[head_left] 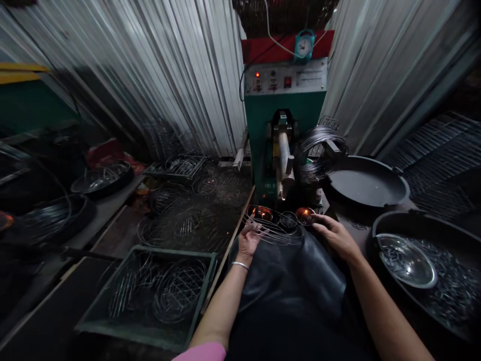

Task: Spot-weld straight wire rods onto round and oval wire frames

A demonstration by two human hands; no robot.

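My left hand (249,241) pinches the rack (277,233), long axis ten-to-four, at nine o'clock from my right hand (337,236), whose grip I cannot tell.

The scene is dim and bluish grey, brightest on the pale corrugated metal wall (180,65), whose ridges carry soft streaks of light. A small round red indicator lamp (257,74) shines as a saturated dot, and orange glints sit on the small, round, copper-toned piece (305,215) (the warmest patch near the middle). Dull highlights lie on the glossy black leather-like apron (325,286) and the shallow, shiny steel bowl (421,260). Deep shadow fills the lower left corner. The thin, silvery wire rack (276,232) looks soft. Toward the sides, shapes lean and stretch, and the dark-green panel with a yellow top (33,105) blurs.
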